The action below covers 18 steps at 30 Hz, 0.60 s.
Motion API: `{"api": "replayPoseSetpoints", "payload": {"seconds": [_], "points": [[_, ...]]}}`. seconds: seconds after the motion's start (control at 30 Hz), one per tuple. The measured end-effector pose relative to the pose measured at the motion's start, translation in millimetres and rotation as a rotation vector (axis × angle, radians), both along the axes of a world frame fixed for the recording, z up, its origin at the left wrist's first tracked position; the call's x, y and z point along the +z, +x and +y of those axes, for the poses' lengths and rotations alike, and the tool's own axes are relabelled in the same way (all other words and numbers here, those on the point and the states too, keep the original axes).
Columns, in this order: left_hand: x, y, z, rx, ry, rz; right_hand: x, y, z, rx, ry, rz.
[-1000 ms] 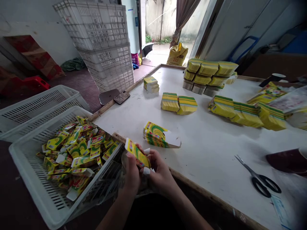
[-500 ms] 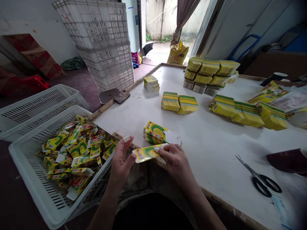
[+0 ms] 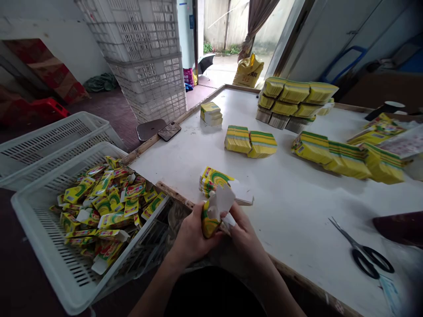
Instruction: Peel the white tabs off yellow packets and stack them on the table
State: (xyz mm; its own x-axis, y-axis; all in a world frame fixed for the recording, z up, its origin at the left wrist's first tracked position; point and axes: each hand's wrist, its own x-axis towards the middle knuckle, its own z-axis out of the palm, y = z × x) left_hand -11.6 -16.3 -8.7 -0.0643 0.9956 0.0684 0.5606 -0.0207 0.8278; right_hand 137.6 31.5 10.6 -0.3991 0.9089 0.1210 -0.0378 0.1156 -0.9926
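Between both hands (image 3: 191,237), a part-covered carton (image 3: 208,223) seems open.

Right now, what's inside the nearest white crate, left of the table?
A jumbled heap of small yellow-and-green boxes, some with white flaps showing. The crate's floor beneath them and any lower layers are covered, so can't be seen.

the held carton (image 3: 209,223) looks like thin paperboard, glossy and printed outside, matt white inside. the surface (image 3: 291,207) is smooth with a faint sheen, its edging (image 3: 175,193) rough, worn wood. the filled crate (image 3: 42,246) is semi-matt plastic; the scissors (image 3: 357,246) have metal blades.
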Motion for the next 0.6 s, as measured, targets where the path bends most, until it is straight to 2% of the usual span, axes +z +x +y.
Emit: {"api": "replayPoseSetpoints", "payload": {"seconds": [0.03, 0.13, 0.23, 0.37, 0.5, 0.6], "points": [[-4.1, 2, -1, 0.005, 0.014, 0.034, 0.8, -1, 0, 0.025, -0.033, -0.004], [-12.4, 2, -2, 0.036, 0.045, 0.166, -2.8, -4, 2, -0.032, -0.103, -0.001], [-12.8, 0, -1, 0.016, 0.075, 0.232, -12.4, -6, 3, -0.051, -0.205, 0.086], [-9.3, 0, 0, -0.067, 0.095, 0.204, -21.0, -8, 0, -0.040, -0.325, 0.221], [-11.7, 8, -4, -0.015, 0.117, 0.119, -20.0, -9, -3, -0.037, -0.432, 0.320], [-11.5, 13, -8, -0.015, 0.129, 0.063, -18.0, -9, -4, -0.010, -0.447, 0.328]]}}
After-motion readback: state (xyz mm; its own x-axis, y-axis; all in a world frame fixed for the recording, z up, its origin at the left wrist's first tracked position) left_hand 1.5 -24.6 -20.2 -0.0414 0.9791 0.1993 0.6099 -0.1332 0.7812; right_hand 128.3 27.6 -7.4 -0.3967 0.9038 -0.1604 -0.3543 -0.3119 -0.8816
